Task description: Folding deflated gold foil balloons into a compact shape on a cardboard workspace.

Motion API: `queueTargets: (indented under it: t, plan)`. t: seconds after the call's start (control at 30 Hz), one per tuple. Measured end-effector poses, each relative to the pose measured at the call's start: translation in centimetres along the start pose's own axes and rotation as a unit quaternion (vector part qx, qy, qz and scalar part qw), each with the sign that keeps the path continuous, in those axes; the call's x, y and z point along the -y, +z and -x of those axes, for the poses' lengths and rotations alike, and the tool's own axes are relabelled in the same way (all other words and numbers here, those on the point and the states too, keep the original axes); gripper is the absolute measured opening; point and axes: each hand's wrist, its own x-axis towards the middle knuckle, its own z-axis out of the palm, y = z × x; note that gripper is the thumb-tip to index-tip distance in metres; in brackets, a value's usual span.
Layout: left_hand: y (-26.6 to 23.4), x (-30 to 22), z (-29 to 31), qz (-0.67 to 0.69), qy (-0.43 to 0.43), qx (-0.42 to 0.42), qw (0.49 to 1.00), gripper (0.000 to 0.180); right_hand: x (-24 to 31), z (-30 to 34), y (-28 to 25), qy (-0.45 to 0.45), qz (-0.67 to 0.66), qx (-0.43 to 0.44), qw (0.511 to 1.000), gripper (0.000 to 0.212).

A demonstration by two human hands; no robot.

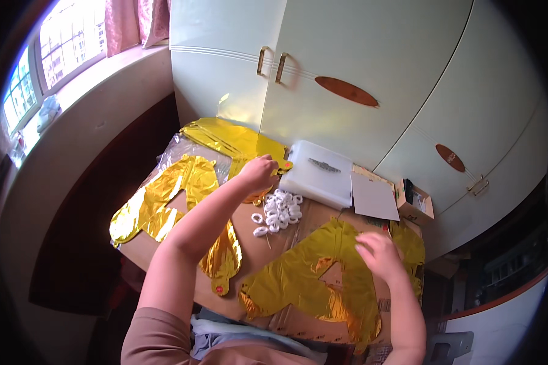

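My left hand reaches to the back of the table, fingers closed at the edge of a flat gold foil balloon, beside its tab with a red dot. Toward the right, my right hand is above the upper edge of an A-shaped gold foil balloon, fingers loosely bent and thumb apart, nothing seen in them. Another uninflated gold balloon lies at the left, partly behind my left forearm. Its shiny tail, or a separate piece, shows near the front edge.
Small white ribbon rolls are heaped mid-table. Behind them stands a translucent plastic box, with a pale card and a small open carton to its right. Cardboard covers the table. Cabinet doors rise behind it.
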Motion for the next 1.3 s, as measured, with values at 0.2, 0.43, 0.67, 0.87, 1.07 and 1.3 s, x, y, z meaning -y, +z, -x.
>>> queueTargets:
  t: [0.2,0.43,0.67,0.87,1.07,1.3]
  plan:
    - [4.6,3.0,-5.7,-0.033,0.045,0.058,0.997,0.027,-0.9,-17.0,5.0,0.022,-0.123,0.031,0.992,0.021]
    - [6.5,4.4,-5.5,-0.051,0.104,-0.025,0.993,0.014,-3.1,-26.5,12.6,-0.007,-0.076,0.056,0.995,0.023]
    - [6.1,4.9,-5.6,-0.027,0.105,0.018,0.994,0.024,-3.2,-29.7,16.5,0.042,-0.013,0.063,0.997,0.023]
    - [6.8,5.7,-5.9,0.084,0.046,-0.048,0.994,0.017,-3.9,-30.7,17.3,0.051,-0.029,0.062,0.996,0.022]
    - [4.0,4.6,-6.1,0.319,-0.179,0.019,0.931,0.022,-4.3,-30.2,17.2,0.042,-0.047,0.054,0.997,0.02]
    - [5.2,4.5,-5.4,0.19,-0.033,-0.114,0.975,0.015,-4.5,-30.0,17.1,0.033,-0.042,0.049,0.997,0.022]
